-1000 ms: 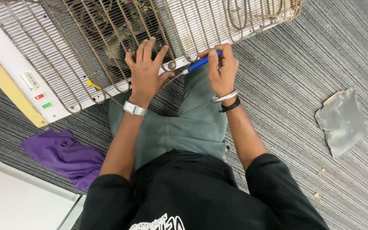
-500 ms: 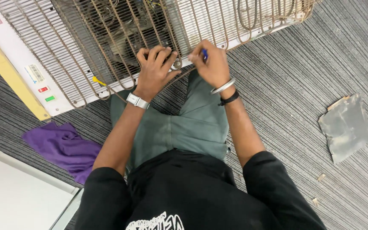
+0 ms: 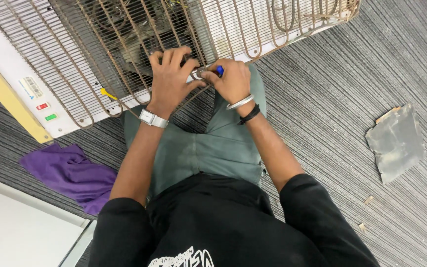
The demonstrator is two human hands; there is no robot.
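Observation:
A white appliance (image 3: 21, 74) lies on its side on the carpet, its back covered by a rusty wire coil grille (image 3: 100, 44). My left hand (image 3: 170, 79) rests spread on the grille's lower edge, fingers hooked over the wires; a silver watch sits on that wrist. My right hand (image 3: 231, 81) is closed around a blue-handled tool (image 3: 219, 70), likely a screwdriver, whose tip meets a small metal ring or clamp (image 3: 201, 74) at the grille's edge. The two hands nearly touch. Most of the tool is hidden in my fist.
A purple cloth (image 3: 70, 173) lies on the striped grey carpet at the left. A dirty grey metal plate (image 3: 396, 143) lies at the right with small scraps near it. A white panel (image 3: 21, 232) fills the lower left corner. A yellow strip (image 3: 11, 104) borders the appliance.
My right hand has drawn in toward the left hand, so the blue tool now shows only as a short stub. The view has shifted slightly; the left hand stays on the grille.

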